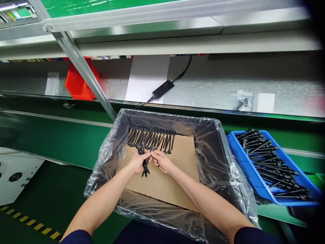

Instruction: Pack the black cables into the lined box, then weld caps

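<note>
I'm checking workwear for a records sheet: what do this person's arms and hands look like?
Both the left hand and the right hand are bare, without gloves. The forearms are uncovered, with no watch or bracelet visible. Dark navy sleeves show at the bottom edge; no markings can be seen on them.

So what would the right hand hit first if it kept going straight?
Probably the left hand, just ahead of the right hand, or the black pieces held there; depth leaves the order unclear.
</note>
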`<state>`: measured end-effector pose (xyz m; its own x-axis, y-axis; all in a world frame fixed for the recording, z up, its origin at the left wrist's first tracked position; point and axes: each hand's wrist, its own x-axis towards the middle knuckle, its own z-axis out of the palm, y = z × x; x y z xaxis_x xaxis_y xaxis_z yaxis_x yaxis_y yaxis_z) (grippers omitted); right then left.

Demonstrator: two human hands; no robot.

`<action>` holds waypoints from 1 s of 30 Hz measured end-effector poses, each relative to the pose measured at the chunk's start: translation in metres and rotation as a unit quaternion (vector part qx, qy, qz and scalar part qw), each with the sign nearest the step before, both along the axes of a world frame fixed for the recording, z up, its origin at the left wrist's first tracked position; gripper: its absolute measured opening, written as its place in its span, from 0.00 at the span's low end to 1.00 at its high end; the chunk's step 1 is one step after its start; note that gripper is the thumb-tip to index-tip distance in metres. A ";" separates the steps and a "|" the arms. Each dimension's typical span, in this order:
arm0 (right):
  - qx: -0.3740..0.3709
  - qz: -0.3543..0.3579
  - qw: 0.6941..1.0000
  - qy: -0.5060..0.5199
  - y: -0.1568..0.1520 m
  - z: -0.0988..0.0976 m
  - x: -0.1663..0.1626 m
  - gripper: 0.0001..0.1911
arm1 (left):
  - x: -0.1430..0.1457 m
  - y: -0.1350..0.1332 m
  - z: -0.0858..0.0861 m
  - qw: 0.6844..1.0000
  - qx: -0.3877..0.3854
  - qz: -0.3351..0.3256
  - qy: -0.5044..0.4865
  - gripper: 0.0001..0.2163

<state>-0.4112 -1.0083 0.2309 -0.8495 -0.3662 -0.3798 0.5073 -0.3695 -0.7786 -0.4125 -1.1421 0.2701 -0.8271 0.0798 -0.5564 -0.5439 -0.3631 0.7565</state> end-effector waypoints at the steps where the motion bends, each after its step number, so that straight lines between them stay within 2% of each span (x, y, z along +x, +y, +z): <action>1: -0.010 -0.028 1.000 -0.006 0.003 0.004 -0.004 0.21 | 0.000 0.000 0.000 1.000 -0.004 0.006 -0.005 0.14; 3: -0.003 -0.084 0.996 0.004 0.022 0.010 -0.021 0.22 | -0.001 0.000 -0.001 0.999 -0.020 0.025 -0.028 0.11; 5: 0.052 -0.147 0.987 0.043 0.054 0.009 -0.044 0.21 | -0.002 0.000 0.001 0.997 -0.032 0.041 -0.055 0.08; 7: 0.158 -0.217 0.959 0.095 0.092 0.001 -0.065 0.18 | -0.003 0.000 0.004 0.996 -0.029 0.039 -0.073 0.05; 9: 0.305 -0.239 0.913 0.128 0.126 -0.017 -0.078 0.13 | -0.003 0.000 0.007 0.996 -0.024 0.031 -0.083 0.05; 11: 0.472 -0.192 0.844 0.166 0.149 -0.043 -0.079 0.07 | -0.003 -0.001 0.009 0.995 -0.030 0.024 -0.087 0.06; 13: 0.599 -0.095 0.771 0.195 0.159 -0.073 -0.071 0.10 | -0.003 -0.002 0.008 0.995 -0.044 0.022 -0.085 0.07; 15: 0.673 0.014 0.710 0.207 0.158 -0.100 -0.058 0.15 | -0.004 -0.003 0.006 0.995 -0.055 0.020 -0.083 0.07; 17: 0.703 0.090 0.675 0.206 0.152 -0.120 -0.048 0.17 | -0.005 -0.005 0.003 0.995 -0.056 0.014 -0.078 0.08; 20: 0.714 0.131 0.658 0.203 0.144 -0.130 -0.041 0.19 | -0.005 -0.005 -0.001 0.998 -0.042 0.002 -0.054 0.12; 26: 0.707 0.153 0.654 0.221 0.139 -0.121 -0.044 0.25 | -0.004 -0.006 -0.008 0.998 -0.039 -0.020 -0.044 0.20; 30: 0.692 0.134 0.672 0.226 0.137 -0.115 -0.042 0.28 | -0.003 -0.005 -0.007 0.998 -0.041 -0.028 -0.043 0.21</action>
<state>-0.4528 -0.8717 0.1157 -0.9665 -0.0910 -0.2398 0.0066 0.9258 -0.3780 -0.4159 -1.1468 0.2634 -0.7715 0.0761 -0.6317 -0.6260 -0.2681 0.7323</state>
